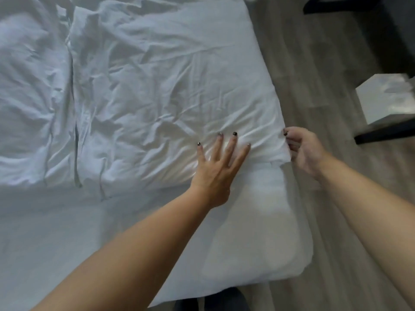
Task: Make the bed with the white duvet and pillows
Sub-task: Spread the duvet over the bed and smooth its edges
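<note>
Now my left hand point(215, 167) lies flat, fingers spread, on the white duvet point(170, 86) near the bed's point(258, 232) corner, while my right hand point(303, 149) pinches its edge; I should pull evenly outward, smoothing the wrinkles.

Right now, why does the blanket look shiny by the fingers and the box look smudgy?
Head view: light glares brightest on the white duvet beside the left hand; the far left bedding looks dimmer and bluish. Head view: the white box at right is smeared by blur, and the right hand is soft-edged.
</note>
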The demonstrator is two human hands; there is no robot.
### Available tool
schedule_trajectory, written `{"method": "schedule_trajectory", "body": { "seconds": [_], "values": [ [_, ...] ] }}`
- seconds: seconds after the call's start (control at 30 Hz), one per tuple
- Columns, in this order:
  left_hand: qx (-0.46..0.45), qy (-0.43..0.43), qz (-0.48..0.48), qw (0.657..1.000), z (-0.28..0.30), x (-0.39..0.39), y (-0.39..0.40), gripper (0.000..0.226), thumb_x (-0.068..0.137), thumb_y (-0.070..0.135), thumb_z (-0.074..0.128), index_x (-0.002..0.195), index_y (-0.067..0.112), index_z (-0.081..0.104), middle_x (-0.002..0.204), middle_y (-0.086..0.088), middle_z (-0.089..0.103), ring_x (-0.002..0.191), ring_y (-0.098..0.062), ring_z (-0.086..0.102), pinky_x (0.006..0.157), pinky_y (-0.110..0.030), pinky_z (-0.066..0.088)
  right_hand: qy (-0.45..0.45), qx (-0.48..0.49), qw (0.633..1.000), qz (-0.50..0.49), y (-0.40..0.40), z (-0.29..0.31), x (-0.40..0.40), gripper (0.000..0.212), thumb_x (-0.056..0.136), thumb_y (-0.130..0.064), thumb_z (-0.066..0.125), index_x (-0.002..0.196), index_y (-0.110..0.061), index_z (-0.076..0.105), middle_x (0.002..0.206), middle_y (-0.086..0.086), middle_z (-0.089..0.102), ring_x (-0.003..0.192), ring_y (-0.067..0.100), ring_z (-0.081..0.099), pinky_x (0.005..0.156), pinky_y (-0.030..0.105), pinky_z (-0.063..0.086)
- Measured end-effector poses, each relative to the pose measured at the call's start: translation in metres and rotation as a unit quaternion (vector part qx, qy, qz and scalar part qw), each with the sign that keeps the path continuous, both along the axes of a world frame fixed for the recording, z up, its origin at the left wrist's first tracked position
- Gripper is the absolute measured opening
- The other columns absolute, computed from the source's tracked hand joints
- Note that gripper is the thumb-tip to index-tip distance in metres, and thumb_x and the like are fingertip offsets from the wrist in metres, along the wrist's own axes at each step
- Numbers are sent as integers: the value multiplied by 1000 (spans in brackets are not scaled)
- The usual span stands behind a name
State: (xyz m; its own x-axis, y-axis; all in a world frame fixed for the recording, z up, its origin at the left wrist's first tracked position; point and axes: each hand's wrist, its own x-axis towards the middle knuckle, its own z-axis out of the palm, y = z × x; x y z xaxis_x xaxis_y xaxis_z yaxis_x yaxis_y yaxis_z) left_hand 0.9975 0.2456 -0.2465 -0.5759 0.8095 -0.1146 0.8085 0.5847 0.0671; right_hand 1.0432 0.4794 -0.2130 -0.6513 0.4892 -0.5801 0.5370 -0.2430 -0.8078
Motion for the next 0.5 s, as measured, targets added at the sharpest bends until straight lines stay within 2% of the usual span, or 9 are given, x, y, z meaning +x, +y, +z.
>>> {"method": "schedule_trajectory", "body": {
  "seconds": [0.1, 0.2, 0.23, 0.27, 0.33, 0.37, 0.43, 0.47, 0.5],
  "values": [
    [-89, -4, 47, 995, -9, -11, 12, 134, 70, 28, 81, 147, 37, -28, 160, -12, -23, 145, -50, -9, 101, -80, 17, -56, -41, 998, 5, 8, -10, -12, 30, 78, -41, 72, 99, -19, 69, 88, 1, 69, 73, 19, 64, 65, 32, 50],
    [-118, -19, 75, 990, -16, -30, 18, 135, 72, 23, 80, 142, 42, -35, 159, -16, -24, 145, -52, -3, 98, -79, 24, -98, -85, 991, 3, 7, -27, -23, 51, 70, -43, 80, 111, -15, 68, 99, 3, 75, 80, 19, 73, 60, 31, 56],
    [-113, -16, 69, 991, -17, -33, 17, 131, 74, 21, 76, 143, 40, -34, 160, -19, -18, 144, -52, 5, 97, -77, 29, -111, -95, 989, 9, 8, -29, -26, 56, 66, -43, 81, 113, -14, 68, 101, 4, 74, 85, 19, 73, 62, 32, 56],
    [-103, -15, 61, 993, -17, -35, 15, 125, 76, 17, 71, 144, 36, -32, 161, -21, -9, 143, -51, 15, 96, -72, 36, -114, -101, 988, 19, 8, -29, -30, 50, 68, -40, 79, 110, -14, 69, 100, 4, 74, 87, 20, 72, 65, 31, 56],
    [-66, -38, 61, 995, -10, -40, 7, 111, 78, 10, 59, 151, 26, -24, 160, -22, 11, 135, -46, 34, 95, -60, 47, -101, -118, 987, 42, 7, -20, -38, 19, 78, -25, 68, 92, -12, 71, 86, 5, 73, 80, 20, 70, 66, 28, 53],
    [-31, -61, 70, 995, -4, -44, 1, 106, 78, 7, 56, 154, 19, -16, 157, -20, 22, 130, -43, 43, 93, -54, 50, -92, -129, 986, 45, 6, -12, -42, 14, 77, -19, 66, 88, -10, 71, 85, 7, 73, 76, 20, 69, 66, 27, 53],
    [53, -89, 99, 990, 13, -50, -12, 99, 74, 4, 56, 157, 11, 1, 147, -15, 43, 115, -40, 56, 89, -48, 50, -77, -134, 987, 37, 0, 8, -53, 28, 65, -16, 71, 91, -6, 71, 94, 12, 72, 78, 22, 69, 67, 31, 55],
    [90, -95, 116, 985, 23, -53, -19, 97, 73, 4, 57, 156, 9, 6, 140, -15, 51, 108, -41, 60, 86, -47, 50, -62, -138, 988, 42, -6, 23, -61, 28, 64, -14, 70, 90, -5, 70, 93, 12, 71, 77, 22, 69, 66, 31, 55],
    [121, -101, 133, 978, 32, -55, -26, 96, 74, 5, 58, 156, 9, 9, 133, -16, 57, 101, -44, 62, 82, -47, 50, -41, -140, 988, 50, -14, 40, -69, 19, 68, -12, 67, 86, -5, 68, 85, 10, 70, 72, 22, 68, 62, 29, 55]
  ]
}}
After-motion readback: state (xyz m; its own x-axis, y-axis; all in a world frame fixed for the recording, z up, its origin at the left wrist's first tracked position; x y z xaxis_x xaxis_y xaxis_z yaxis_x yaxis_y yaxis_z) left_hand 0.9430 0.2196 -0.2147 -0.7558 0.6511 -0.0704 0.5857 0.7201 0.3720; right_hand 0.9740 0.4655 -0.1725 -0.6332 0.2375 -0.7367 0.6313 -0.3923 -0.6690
